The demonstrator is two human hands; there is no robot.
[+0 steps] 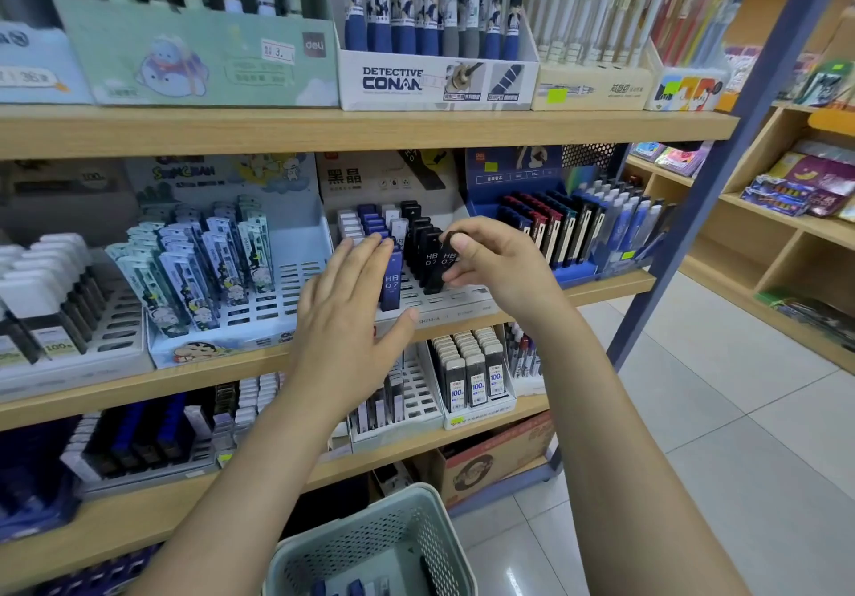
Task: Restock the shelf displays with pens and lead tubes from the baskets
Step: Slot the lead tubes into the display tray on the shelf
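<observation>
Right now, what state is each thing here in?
Black HB 0.7 lead tube: upright, pinched by right hand.
Blue HB 0.7 lead tube: standing in white slotted display tray.
Left hand: open, fingers flat.
Grey-green perforated plastic basket: nearly empty.

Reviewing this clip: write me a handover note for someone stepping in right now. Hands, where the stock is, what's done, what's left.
Right hand: pinches a black HB 0.7 lead tube by its top, standing at the front of the black row in the white slotted display tray.
Left hand: open, straight fingers against the blue tubes in the same tray.
Done: black and blue rows partly filled.
Left: front slots of this tray are empty, as are many in the cartoon tray to its left. The green basket below has a few more tubes.
</observation>
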